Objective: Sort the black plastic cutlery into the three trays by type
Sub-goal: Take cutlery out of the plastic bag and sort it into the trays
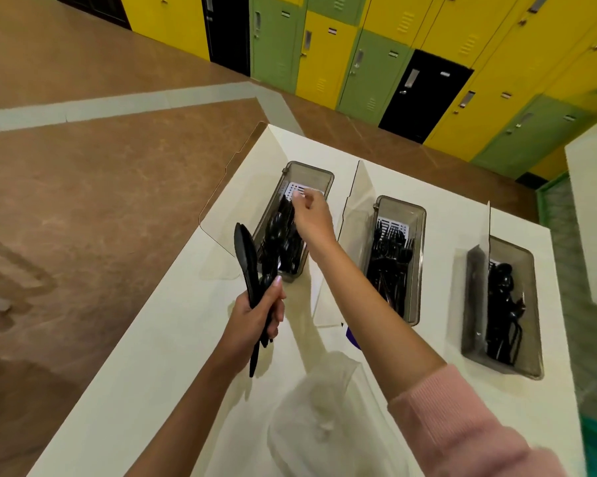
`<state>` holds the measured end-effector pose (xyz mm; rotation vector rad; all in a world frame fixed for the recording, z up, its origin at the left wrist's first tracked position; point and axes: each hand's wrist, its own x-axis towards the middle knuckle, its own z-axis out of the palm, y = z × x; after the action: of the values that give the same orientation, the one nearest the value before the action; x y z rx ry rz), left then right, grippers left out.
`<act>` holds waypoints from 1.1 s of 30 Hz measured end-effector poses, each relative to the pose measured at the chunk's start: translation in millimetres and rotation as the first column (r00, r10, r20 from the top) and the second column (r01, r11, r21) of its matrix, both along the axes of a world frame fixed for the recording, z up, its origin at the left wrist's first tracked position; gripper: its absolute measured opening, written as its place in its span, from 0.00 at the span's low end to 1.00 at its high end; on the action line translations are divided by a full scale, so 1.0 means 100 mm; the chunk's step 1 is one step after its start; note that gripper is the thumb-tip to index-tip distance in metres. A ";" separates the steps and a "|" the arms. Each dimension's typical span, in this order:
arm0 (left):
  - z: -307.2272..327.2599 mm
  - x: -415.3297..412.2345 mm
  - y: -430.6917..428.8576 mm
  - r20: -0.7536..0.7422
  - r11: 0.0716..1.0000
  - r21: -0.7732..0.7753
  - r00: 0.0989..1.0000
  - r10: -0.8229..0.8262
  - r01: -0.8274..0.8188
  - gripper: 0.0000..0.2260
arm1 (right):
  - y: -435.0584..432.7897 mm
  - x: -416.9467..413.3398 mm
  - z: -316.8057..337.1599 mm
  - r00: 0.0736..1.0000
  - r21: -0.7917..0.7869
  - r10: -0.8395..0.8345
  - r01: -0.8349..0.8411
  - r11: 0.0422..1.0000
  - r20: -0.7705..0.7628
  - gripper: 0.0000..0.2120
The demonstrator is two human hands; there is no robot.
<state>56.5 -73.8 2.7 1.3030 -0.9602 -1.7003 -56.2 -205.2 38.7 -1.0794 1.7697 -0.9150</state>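
Three smoky clear trays stand in a row on a white table (173,366). The left tray (324,177) holds spoons, the middle tray (419,218) forks, and the right tray (531,266) more black pieces. My left hand (255,318) grips a bundle of black cutlery (247,259) upright, just in front of the left tray, with knife blades on top. My right hand (312,216) hovers over the left tray with fingers curled, pinching the end of a black spoon (287,208) that lies down into the tray.
A crumpled clear plastic bag (317,418) lies on the table near me, with a purple item (352,336) just beyond it. Each tray's clear lid stands open at its left side. Yellow, green and black lockers (376,56) line the far wall. The table edge drops off at left.
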 end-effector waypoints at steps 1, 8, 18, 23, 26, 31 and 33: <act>0.01 -0.01 0.01 0.003 1.000 -0.004 1.000 -0.014 0.014 0.16 | 0.11 -0.01 0.12 0.999 -0.080 0.008 -0.005 0.997 0.033 0.20; 0.10 -0.09 0.09 0.063 0.998 0.007 0.996 -0.058 0.058 0.14 | 0.73 -0.12 0.41 0.900 -0.221 0.377 -0.422 0.880 -0.216 0.11; 0.16 -0.05 0.20 0.055 0.997 0.009 0.995 -0.077 0.077 0.16 | 0.70 -0.13 0.56 0.791 -0.091 0.566 -0.597 0.797 -0.231 0.10; 0.15 -0.02 0.20 0.046 0.997 0.007 0.996 -0.081 0.081 0.16 | 0.72 -0.11 0.60 0.737 0.004 0.580 -0.617 0.787 -0.347 0.19; 0.12 -0.01 0.18 0.070 0.996 0.006 0.994 -0.084 0.084 0.15 | 0.71 -0.06 0.60 0.764 -0.023 0.563 -0.599 0.800 -0.316 0.16; 0.04 0.06 0.13 0.127 0.994 -0.022 0.986 -0.104 0.108 0.15 | 0.62 -0.09 0.64 0.843 -0.120 0.526 -0.537 0.835 -0.114 0.13; 0.02 0.08 0.11 0.137 0.993 -0.023 0.985 -0.108 0.112 0.15 | 0.57 -0.10 0.69 0.847 -0.158 0.529 -0.529 0.834 -0.045 0.08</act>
<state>64.1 -62.6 4.7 1.3814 -1.1521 -1.6895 -66.1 -148.3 108.1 -1.5754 1.2927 -0.7132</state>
